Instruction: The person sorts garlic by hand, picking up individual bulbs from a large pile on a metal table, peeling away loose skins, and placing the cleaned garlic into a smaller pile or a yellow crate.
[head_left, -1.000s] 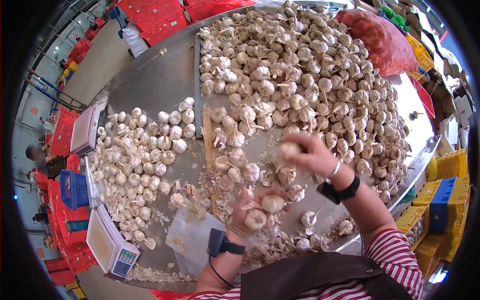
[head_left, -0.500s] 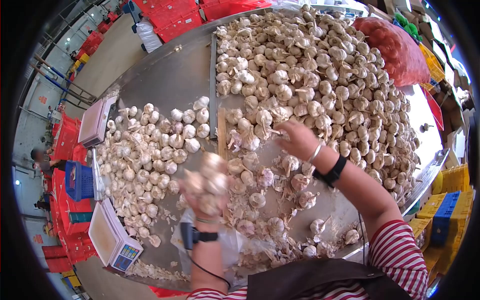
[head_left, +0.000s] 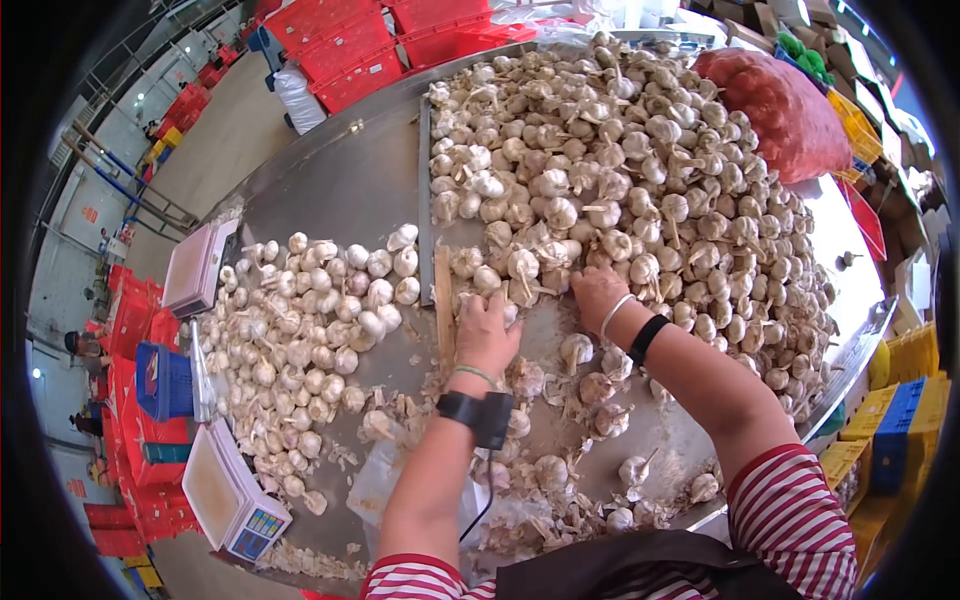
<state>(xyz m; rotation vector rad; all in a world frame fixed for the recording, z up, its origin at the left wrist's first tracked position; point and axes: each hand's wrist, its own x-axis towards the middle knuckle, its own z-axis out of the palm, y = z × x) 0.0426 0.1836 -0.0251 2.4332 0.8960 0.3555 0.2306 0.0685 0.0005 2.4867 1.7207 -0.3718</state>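
My left hand (head_left: 487,335) reaches to the near edge of the large garlic pile (head_left: 690,190), beside a wooden strip (head_left: 444,300). Its fingers are bent round a garlic bulb (head_left: 512,314), mostly covered by the hand. Just beyond the fingertips lies another garlic bulb (head_left: 487,279). Close by on the right, my right hand (head_left: 600,294) has its fingers curled in at the pile's edge; what they grip is hidden. A smaller heap of cleaner, whiter garlic bulbs (head_left: 300,330) spreads to the left of the strip.
A metal divider (head_left: 426,200) borders the big pile on the steel table (head_left: 330,170). Two scales (head_left: 235,490) stand along the left edge. Loose bulbs, peelings and a clear plastic bag (head_left: 375,485) lie near me. A red net sack (head_left: 775,115) rests at the back right.
My left hand has moved up and right to the big pile's edge; the several garlic bulbs it held are gone from it. My right hand has shifted slightly right and down.
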